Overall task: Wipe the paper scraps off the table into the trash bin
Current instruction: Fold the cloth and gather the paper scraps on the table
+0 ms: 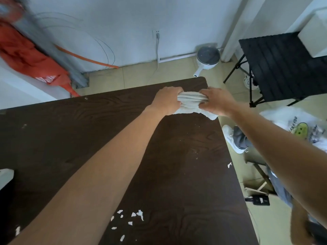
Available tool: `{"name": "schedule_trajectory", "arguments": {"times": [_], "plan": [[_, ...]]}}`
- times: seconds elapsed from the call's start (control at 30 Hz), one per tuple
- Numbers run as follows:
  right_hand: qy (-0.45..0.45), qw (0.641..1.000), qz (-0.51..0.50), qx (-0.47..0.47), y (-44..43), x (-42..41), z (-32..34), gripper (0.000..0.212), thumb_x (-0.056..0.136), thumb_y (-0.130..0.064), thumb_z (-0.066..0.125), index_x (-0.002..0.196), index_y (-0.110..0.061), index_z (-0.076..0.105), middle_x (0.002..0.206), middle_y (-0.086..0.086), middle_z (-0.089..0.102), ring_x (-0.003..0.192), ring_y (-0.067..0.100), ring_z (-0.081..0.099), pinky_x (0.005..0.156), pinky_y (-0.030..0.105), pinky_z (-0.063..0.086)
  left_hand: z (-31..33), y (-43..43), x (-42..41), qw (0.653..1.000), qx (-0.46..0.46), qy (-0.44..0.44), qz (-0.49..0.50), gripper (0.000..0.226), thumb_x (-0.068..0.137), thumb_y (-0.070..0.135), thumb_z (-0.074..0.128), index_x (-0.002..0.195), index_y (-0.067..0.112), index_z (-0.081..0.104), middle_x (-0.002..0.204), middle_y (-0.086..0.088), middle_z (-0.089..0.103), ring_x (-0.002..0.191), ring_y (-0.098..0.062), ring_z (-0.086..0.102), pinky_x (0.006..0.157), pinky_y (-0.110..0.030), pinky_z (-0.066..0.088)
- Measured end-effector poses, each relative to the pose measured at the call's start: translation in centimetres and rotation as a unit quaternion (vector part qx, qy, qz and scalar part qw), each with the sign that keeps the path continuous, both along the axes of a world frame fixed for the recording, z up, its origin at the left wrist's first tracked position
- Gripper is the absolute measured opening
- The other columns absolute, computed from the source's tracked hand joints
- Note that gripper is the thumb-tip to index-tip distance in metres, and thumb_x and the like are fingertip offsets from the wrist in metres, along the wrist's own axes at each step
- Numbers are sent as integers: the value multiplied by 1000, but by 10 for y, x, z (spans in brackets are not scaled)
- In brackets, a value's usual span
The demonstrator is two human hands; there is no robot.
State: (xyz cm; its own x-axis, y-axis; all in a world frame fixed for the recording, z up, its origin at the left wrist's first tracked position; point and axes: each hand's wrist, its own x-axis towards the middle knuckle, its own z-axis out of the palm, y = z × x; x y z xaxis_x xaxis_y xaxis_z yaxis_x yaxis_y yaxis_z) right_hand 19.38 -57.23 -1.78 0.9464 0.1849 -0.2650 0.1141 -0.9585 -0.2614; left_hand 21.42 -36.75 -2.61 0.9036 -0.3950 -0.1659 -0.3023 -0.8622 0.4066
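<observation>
Paper scraps (131,217) are sitting on the dark tabletop (177,174), well nearer the camera than the cloth (192,101). Both hands, left hand (167,100) and right hand (218,101), are bunching that cloth by the tabletop's far corner, probably gathering it to wipe. A bag-lined bin (299,126) is waiting on the floor just right of the tabletop.

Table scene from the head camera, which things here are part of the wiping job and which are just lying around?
Part of the job:
- cloth, gripped by left hand and right hand
- paper scraps on the table
- lone scrap near the right edge

Just lying about:
- electric pot on the floor
- black folding table
- printed plastic bag
- orange garment
</observation>
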Motion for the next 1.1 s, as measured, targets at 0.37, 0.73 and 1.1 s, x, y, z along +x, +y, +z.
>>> {"name": "schedule_trajectory", "arguments": {"times": [0.37, 0.73, 1.1], "plan": [[29, 999, -36, 22, 2, -68, 3, 17, 83, -31, 58, 100, -31, 60, 91, -4, 57, 76, 16, 56, 60, 29, 42, 4, 3, -57, 999, 9, -1, -35, 35, 94, 23, 67, 129, 23, 62, 119, -1, 68, 103, -22, 65, 94, -35, 53], [26, 996, -87, 11, 11, -157, 7, 24, 85, -34, 56, 109, -31, 60, 94, -5, 56, 78, 18, 56, 69, 32, 48, 11, 2, -115, 996, 19, 35, -82, 29, 91, 14, 61, 118, 23, 66, 105, 2, 70, 90, -18, 64, 78, -31, 51], [15, 981, -192, 22, 47, -263, -2, 31, 82, -42, 58, 108, -26, 61, 98, 0, 57, 95, 27, 61, 77, 36, 49, 22, 17, -182, 986, 41, 83, -142, 38, 92, 13, 63, 129, 23, 63, 121, -2, 66, 111, -25, 61, 92, -35, 48]]}}
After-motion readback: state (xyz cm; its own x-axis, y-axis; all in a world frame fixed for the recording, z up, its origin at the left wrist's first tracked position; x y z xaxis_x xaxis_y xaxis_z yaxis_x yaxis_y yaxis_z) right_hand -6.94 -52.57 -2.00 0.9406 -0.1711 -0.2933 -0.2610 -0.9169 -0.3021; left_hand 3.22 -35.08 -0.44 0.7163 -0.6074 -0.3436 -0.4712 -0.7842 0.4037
